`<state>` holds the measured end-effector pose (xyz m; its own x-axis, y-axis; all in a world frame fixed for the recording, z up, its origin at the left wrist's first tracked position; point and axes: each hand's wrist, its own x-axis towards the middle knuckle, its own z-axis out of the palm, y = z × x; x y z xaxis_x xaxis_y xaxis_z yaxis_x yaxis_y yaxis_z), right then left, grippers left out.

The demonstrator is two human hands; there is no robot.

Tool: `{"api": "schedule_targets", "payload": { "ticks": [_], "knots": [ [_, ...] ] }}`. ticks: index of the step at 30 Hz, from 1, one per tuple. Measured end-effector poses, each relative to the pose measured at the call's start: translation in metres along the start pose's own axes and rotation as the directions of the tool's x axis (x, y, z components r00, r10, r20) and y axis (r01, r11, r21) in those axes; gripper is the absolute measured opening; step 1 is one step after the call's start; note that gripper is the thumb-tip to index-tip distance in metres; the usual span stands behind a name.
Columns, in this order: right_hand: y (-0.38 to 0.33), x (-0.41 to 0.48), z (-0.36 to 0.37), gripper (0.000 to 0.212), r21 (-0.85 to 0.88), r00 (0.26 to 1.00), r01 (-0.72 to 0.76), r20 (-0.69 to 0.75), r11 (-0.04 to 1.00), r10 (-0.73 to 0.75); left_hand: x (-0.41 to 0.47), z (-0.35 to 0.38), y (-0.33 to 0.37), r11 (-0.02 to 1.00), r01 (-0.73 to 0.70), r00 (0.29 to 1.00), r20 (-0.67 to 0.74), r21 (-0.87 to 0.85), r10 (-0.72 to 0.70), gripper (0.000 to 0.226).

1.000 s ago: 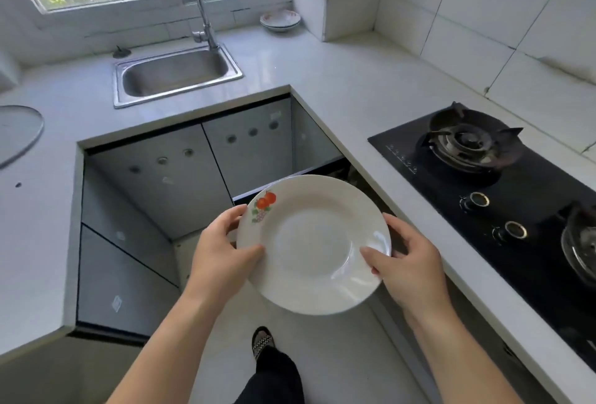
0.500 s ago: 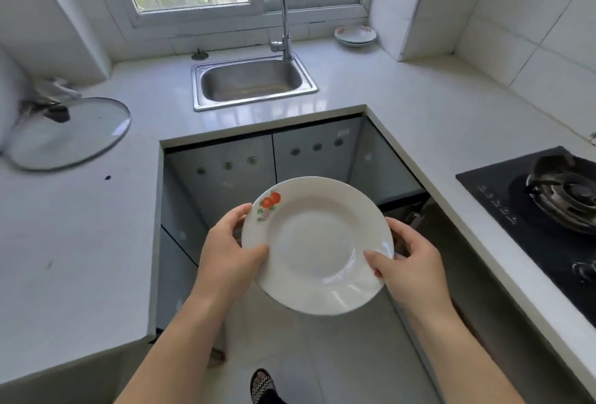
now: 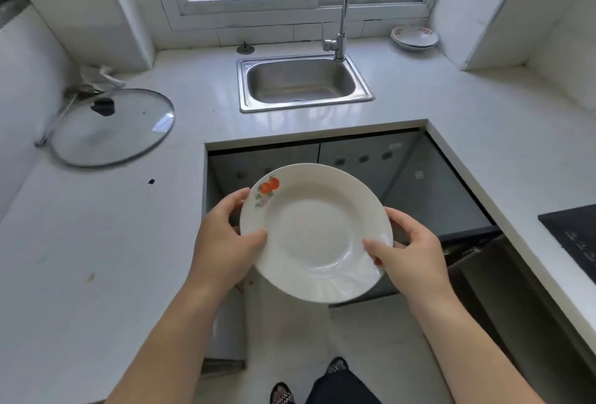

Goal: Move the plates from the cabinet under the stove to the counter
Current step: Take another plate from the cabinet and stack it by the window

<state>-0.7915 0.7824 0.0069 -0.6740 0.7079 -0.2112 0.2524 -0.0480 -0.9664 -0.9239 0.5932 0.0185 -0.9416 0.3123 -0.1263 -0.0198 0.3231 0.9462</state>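
Note:
A white plate (image 3: 314, 232) with a small red fruit print on its rim hangs in the air in front of me, over the floor between the counters. My left hand (image 3: 225, 242) grips its left rim, thumb on top. My right hand (image 3: 409, 255) grips the right rim the same way. A small stack of plates (image 3: 414, 36) stands on the white counter (image 3: 451, 106) at the back right, near the window. The stove (image 3: 574, 236) shows only as a black corner at the right edge, with the dark open cabinet (image 3: 477, 261) below it.
A steel sink (image 3: 303, 82) with a tall tap (image 3: 338, 16) sits in the counter below the window. A glass pot lid (image 3: 111, 126) lies on the left counter. Grey cabinet doors (image 3: 364, 158) line the recess. My foot (image 3: 282, 394) stands on the floor below.
The view has swung left, from the stove toward the sink and the left counter. The plate stays held in both hands in the same grip.

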Motion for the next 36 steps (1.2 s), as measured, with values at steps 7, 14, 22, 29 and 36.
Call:
{"api": "schedule_targets", "payload": {
  "ticks": [7, 14, 22, 29, 36],
  "knots": [
    [-0.015, 0.069, 0.006, 0.051, -0.005, 0.998, -0.029, -0.053, 1.0, 0.029, 0.069, 0.023, 0.014, 1.0, -0.001, 1.0, 0.023, 0.018, 0.001, 0.06],
    [-0.038, 0.151, 0.004, 0.055, 0.068, 0.997, 0.006, -0.082, 0.998, -0.001, 0.15, 0.054, 0.049, 0.999, -0.032, 0.997, 0.076, 0.017, 0.031, 0.059],
    [-0.053, 0.23, 0.012, 0.056, 0.092, 0.989, 0.004, -0.146, 0.996, 0.01, 0.239, 0.082, 0.07, 0.997, -0.07, 0.992, 0.104, 0.039, 0.066, 0.061],
    [-0.077, 0.31, 0.019, 0.055, 0.084, 0.957, 0.004, -0.288, 0.996, 0.02, 0.34, 0.125, 0.099, 0.997, -0.069, 0.966, 0.251, 0.036, 0.058, 0.057],
    [-0.113, 0.383, 0.03, 0.054, 0.031, 0.897, 0.053, -0.441, 0.998, -0.034, 0.439, 0.153, 0.139, 0.985, -0.172, 0.932, 0.323, 0.0, 0.162, 0.055]
  ]
}}
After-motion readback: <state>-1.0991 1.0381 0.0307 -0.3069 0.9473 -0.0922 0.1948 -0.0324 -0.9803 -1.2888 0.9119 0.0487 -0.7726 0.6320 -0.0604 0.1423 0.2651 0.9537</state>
